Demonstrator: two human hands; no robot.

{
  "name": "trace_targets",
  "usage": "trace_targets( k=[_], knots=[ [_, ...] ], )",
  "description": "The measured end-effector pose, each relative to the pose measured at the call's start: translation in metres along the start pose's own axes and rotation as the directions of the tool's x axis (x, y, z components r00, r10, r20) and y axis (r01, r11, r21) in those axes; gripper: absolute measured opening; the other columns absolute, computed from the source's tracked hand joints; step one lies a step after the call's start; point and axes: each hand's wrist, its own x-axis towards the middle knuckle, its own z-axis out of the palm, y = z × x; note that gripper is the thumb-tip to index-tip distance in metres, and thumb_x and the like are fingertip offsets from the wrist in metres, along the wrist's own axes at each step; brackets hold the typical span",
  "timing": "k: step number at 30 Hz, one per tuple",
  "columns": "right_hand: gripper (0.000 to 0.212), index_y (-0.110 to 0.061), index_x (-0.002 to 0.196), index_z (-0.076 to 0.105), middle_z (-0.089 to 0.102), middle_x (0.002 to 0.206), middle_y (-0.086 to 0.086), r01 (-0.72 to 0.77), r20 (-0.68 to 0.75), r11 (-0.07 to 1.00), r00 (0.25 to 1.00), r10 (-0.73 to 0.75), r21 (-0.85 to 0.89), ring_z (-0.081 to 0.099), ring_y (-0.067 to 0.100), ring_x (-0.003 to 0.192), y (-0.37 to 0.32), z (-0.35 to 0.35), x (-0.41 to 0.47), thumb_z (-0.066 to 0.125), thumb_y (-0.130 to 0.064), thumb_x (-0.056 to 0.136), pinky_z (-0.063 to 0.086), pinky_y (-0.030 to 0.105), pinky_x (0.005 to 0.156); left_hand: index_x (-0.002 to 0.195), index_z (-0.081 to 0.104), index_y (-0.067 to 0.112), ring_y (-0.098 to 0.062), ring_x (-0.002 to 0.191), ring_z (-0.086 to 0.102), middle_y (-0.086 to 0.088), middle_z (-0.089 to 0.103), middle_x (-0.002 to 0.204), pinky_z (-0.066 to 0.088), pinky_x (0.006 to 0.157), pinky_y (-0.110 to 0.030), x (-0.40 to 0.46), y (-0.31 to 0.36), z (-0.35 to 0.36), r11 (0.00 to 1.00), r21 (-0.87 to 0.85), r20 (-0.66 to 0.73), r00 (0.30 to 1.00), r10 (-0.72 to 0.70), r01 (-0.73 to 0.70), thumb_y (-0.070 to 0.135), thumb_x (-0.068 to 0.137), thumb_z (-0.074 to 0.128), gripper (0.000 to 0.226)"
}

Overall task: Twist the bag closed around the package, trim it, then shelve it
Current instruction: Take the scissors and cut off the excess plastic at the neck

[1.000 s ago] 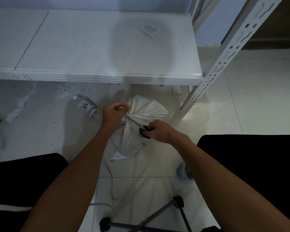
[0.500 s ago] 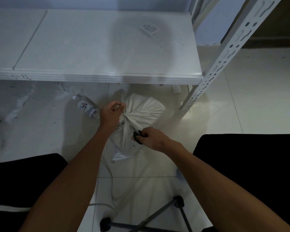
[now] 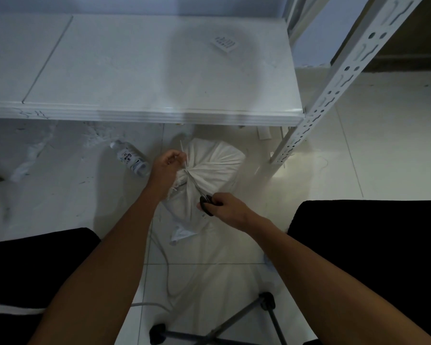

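Observation:
A white bag (image 3: pixel 217 168) wrapped around a package lies on the tiled floor just in front of the low white shelf (image 3: pixel 159 70). Its cloth is gathered into a twisted neck at its left side. My left hand (image 3: pixel 167 165) pinches that neck and a thin white strip sticking up from it. My right hand (image 3: pixel 224 207) grips black-handled scissors (image 3: pixel 204 199), whose blades point up-left and reach the gathered neck next to my left fingers.
A small plastic bottle (image 3: pixel 132 159) lies on the floor left of the bag. A white scrap (image 3: pixel 182 235) lies below the bag. A white slotted shelf post (image 3: pixel 334 78) rises at the right. A cable (image 3: pixel 159 265) and a stand's black legs (image 3: pixel 234 322) cross the floor near my knees.
The bag and both hands have shifted slightly left and lower. The scissor blades have moved in to the gathered neck beside my left fingers.

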Motion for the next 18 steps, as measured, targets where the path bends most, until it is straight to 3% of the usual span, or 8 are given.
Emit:
trace_targets(
  k=[7, 14, 18],
  knots=[
    [0.046, -0.009, 0.075, 0.057, 0.052, 0.069, 0.001, -0.009, 0.005, 1.0, 1.0, 0.008, 0.023, 0.048, 0.014, 0.062, 0.004, -0.001, 0.002, 0.064, -0.053, 0.085, 0.037, 0.031, 0.063, 0.077, 0.056, 0.02, -0.008, 0.071, 0.048, -0.001, 0.054, 0.077, 0.04, 0.069, -0.021, 0.007, -0.004, -0.004, 0.996, 0.089, 0.132, 0.991, 0.013, -0.025, 0.01, 0.099, 0.052, 0.024],
    [0.044, -0.017, 0.068, 0.049, 0.048, 0.063, -0.004, -0.033, -0.01, 0.999, 0.999, 0.033, -0.019, 0.045, 0.012, 0.058, -0.006, -0.004, 0.004, 0.062, -0.055, 0.086, 0.036, 0.027, 0.06, 0.089, 0.063, 0.01, 0.007, 0.068, 0.052, 0.008, 0.057, 0.074, 0.043, 0.072, -0.018, 0.011, -0.006, -0.005, 0.973, 0.186, 0.122, 0.985, 0.119, -0.14, 0.014, 0.096, 0.059, 0.009],
    [0.042, -0.016, 0.071, 0.049, 0.049, 0.065, -0.004, -0.026, -0.028, 0.995, 0.999, 0.024, -0.099, 0.046, 0.013, 0.059, -0.007, -0.009, 0.008, 0.063, -0.052, 0.086, 0.035, 0.029, 0.058, 0.084, 0.066, 0.011, 0.006, 0.068, 0.056, 0.02, 0.063, 0.068, 0.048, 0.071, -0.014, 0.015, -0.002, -0.012, 0.973, 0.17, 0.162, 0.979, 0.126, -0.153, 0.013, 0.094, 0.062, 0.01]
  ],
)
